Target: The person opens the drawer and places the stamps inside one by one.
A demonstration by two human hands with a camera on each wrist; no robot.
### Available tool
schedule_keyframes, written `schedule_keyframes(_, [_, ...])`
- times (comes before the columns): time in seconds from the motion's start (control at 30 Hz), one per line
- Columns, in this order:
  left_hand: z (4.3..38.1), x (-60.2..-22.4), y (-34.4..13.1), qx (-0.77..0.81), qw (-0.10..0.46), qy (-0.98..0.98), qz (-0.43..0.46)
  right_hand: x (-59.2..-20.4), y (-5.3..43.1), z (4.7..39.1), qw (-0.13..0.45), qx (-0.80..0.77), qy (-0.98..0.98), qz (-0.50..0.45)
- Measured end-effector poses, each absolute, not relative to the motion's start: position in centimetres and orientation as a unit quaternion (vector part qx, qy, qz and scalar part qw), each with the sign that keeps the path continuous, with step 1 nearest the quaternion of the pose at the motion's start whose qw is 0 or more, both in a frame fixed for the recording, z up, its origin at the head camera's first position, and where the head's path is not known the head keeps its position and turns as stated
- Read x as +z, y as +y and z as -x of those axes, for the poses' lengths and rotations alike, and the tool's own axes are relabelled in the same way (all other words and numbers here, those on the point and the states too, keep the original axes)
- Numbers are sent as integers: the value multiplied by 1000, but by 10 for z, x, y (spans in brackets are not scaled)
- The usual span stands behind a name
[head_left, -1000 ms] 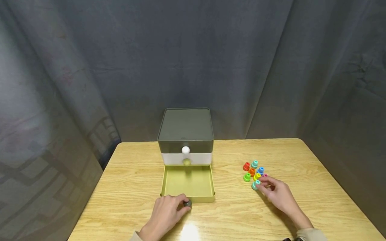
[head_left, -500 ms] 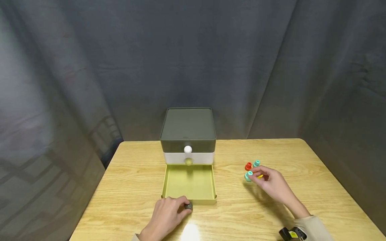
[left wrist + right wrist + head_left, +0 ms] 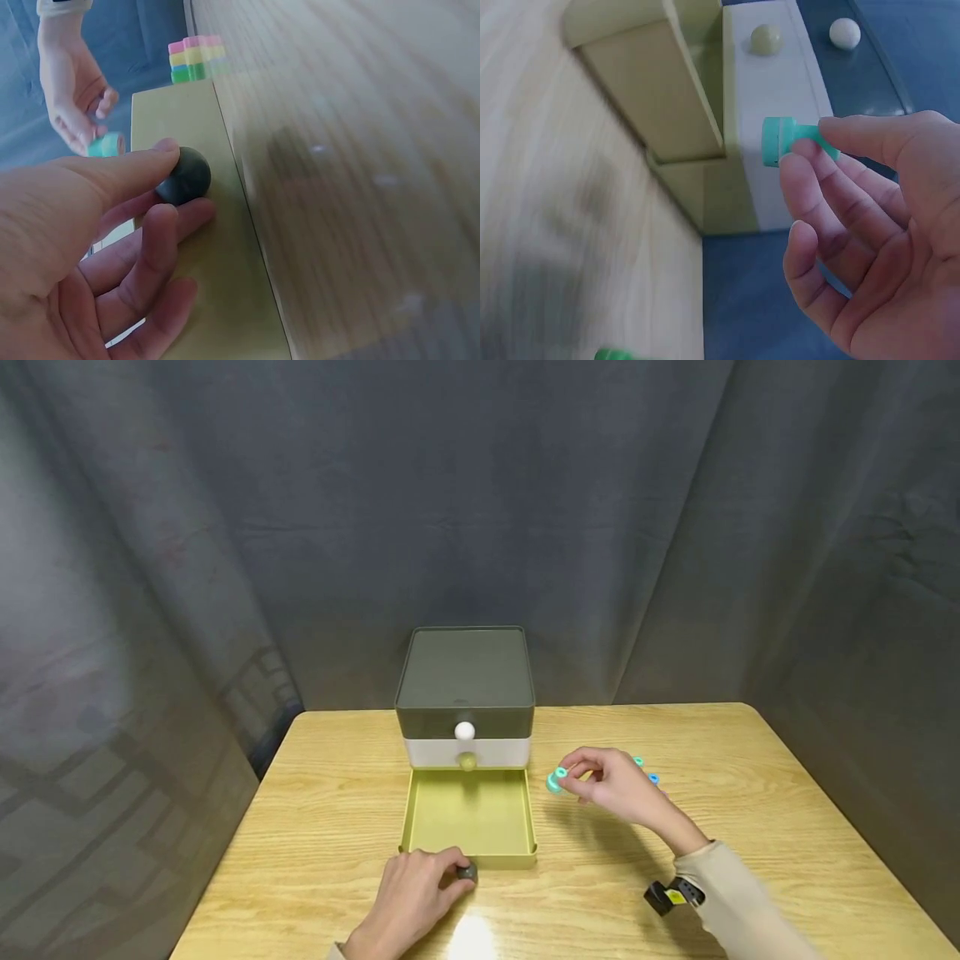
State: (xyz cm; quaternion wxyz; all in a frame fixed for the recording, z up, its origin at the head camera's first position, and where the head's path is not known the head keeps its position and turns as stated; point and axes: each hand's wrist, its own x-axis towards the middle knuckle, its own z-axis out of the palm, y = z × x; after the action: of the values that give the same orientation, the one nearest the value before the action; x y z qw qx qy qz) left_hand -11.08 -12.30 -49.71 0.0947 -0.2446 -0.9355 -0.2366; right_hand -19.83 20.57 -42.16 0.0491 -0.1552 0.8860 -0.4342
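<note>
My left hand point(image 3: 411, 893) pinches the dark round knob point(image 3: 187, 177) on the front of the pulled-out yellow-green drawer point(image 3: 517, 862). The drawer's inside shows bare. Between thumb and fingers of my right hand point(image 3: 618, 787) is a turquoise stepped peg point(image 3: 781, 141), wide at one end and narrow at the other. It is raised above the table, just right of the drawer. In the right wrist view the peg overlaps the white middle drawer point(image 3: 769, 97). Behind the right hand, a blue peg point(image 3: 653, 778) shows, and the hand hides most of the other pegs.
The drawer unit with its dark grey top point(image 3: 467, 668) stands at the back middle of the wooden table point(image 3: 330, 793). A white knob point(image 3: 465, 731) and a yellow-green knob point(image 3: 468, 761) stick out of its front. Grey curtains point(image 3: 480, 527) hang behind and on both sides.
The right hand has lifted the turquoise peg from the front of the group and carried it left toward the drawer. The left hand has stayed at the dark knob.
</note>
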Motion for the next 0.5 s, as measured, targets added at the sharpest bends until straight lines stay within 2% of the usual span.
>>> schedule_keyframes(0.5, [112,-487,-124,-258,44,-933,247,-421,145,229,104,-441,865,217])
